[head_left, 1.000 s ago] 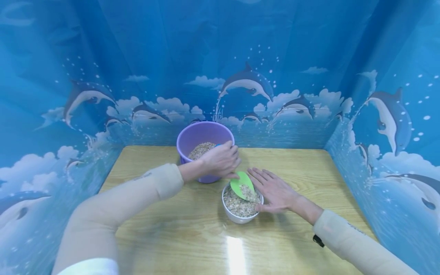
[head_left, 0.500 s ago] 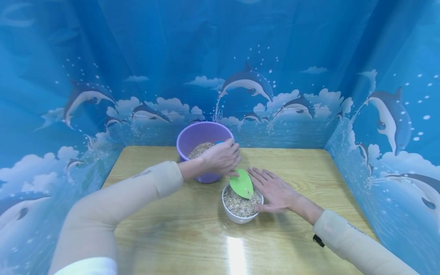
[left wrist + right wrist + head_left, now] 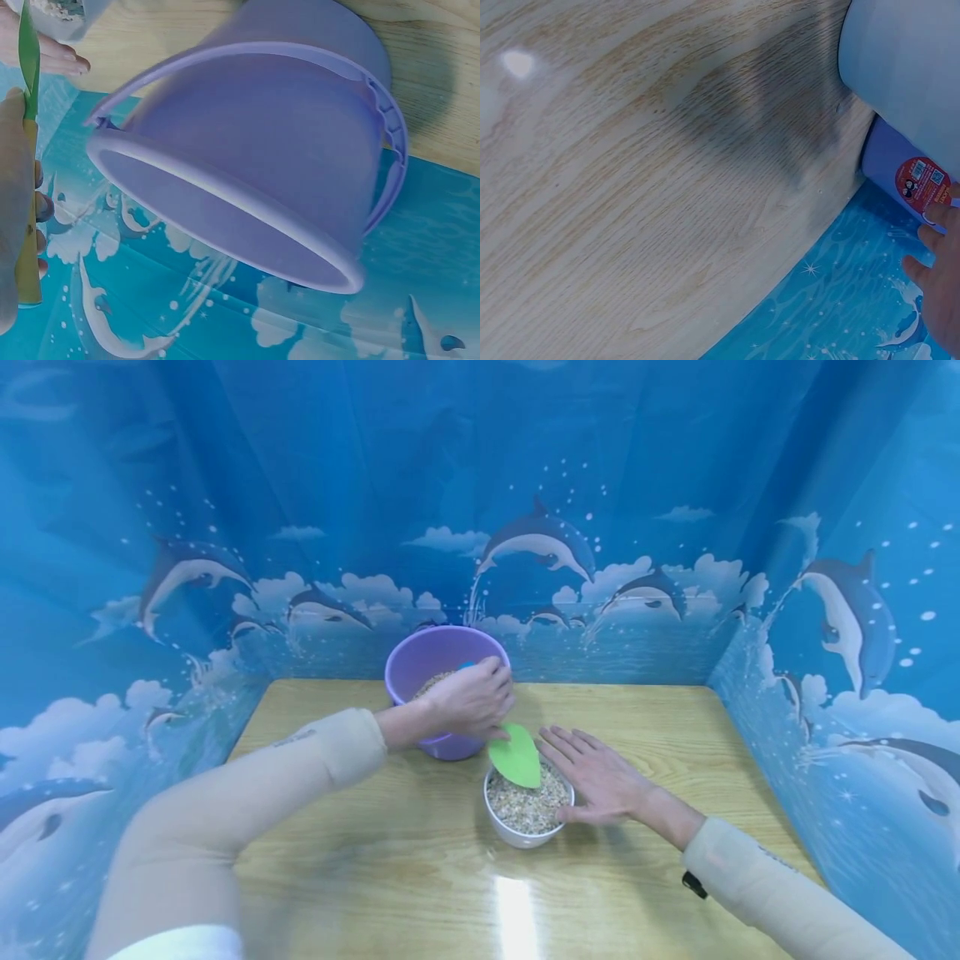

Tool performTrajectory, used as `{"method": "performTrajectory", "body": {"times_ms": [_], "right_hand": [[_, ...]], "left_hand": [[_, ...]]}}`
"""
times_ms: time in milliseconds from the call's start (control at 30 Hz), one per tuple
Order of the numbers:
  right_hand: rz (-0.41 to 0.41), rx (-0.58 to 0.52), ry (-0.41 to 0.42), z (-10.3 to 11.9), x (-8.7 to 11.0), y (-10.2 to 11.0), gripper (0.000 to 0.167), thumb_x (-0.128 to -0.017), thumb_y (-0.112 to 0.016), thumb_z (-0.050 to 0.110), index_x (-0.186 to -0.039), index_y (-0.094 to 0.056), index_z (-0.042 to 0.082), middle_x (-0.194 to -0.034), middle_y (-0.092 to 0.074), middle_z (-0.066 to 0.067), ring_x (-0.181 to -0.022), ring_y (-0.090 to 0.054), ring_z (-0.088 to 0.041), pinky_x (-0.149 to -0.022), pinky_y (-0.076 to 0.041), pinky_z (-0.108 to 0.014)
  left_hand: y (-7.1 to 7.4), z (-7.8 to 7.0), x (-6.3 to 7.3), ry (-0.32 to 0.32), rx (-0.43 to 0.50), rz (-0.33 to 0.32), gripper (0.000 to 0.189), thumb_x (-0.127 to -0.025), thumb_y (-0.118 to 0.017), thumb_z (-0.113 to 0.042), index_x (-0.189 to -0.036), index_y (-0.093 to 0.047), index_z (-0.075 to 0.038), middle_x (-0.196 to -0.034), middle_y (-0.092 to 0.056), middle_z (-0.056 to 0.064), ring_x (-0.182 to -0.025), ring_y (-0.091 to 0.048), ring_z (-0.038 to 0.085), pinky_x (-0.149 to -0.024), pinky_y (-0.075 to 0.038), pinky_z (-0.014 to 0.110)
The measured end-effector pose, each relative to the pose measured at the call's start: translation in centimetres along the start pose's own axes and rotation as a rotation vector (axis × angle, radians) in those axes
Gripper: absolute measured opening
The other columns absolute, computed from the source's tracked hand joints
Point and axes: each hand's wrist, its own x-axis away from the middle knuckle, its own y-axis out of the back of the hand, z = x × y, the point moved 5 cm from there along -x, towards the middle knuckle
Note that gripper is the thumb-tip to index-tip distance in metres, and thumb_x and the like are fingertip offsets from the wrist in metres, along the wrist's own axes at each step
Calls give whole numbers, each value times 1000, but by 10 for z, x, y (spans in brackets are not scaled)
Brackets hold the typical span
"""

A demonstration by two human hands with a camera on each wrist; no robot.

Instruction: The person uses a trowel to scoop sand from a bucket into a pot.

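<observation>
A green toy shovel (image 3: 516, 758) is gripped by its handle in my left hand (image 3: 468, 700). Its yellow handle (image 3: 28, 225) shows in the left wrist view. The blade is tipped over the left back of a white bowl (image 3: 519, 838), with no grain visible on it. Pale grain-like bits (image 3: 525, 808) fill the bowl almost to its rim. My right hand (image 3: 596, 778) lies with straight fingers against the bowl's right side. Behind my left hand stands a purple bucket (image 3: 408, 668) with more of the bits inside, partly hidden by that hand.
Both containers stand on a wood-grain table (image 3: 360, 877), the bucket near its back edge. The bucket's handle (image 3: 247, 49) hangs down its side. A blue dolphin-print curtain (image 3: 337, 485) encloses the back and sides.
The bits on the shovel have slid off into the bowl as the blade tipped. My left hand has then shifted left with the shovel. The right hand has stayed put.
</observation>
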Motion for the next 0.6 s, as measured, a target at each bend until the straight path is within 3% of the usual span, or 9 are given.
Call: {"method": "performTrajectory", "body": {"times_ms": [233, 600], "right_hand": [[-2, 5, 0, 1, -1, 0, 117, -92, -12, 92, -165, -27, 2, -169, -33, -26, -157, -36, -45, -125, -33, -62], [-12, -8, 2, 1, -3, 4, 117, -92, -17, 93, -163, -30, 2, -172, -28, -24, -157, -34, -45, -125, -31, -64]], "left_hand": [[-10, 4, 11, 37, 91, -15, 79, -103, -23, -78, -120, -70, -17, -102, -72, 0, -88, -59, 15, -80, -47, 31], [-20, 4, 25, 103, 236, -52, 69, -103, -30, -77, -98, -65, -19, -95, -72, -1, -88, -60, 16, -82, -48, 32]]}}
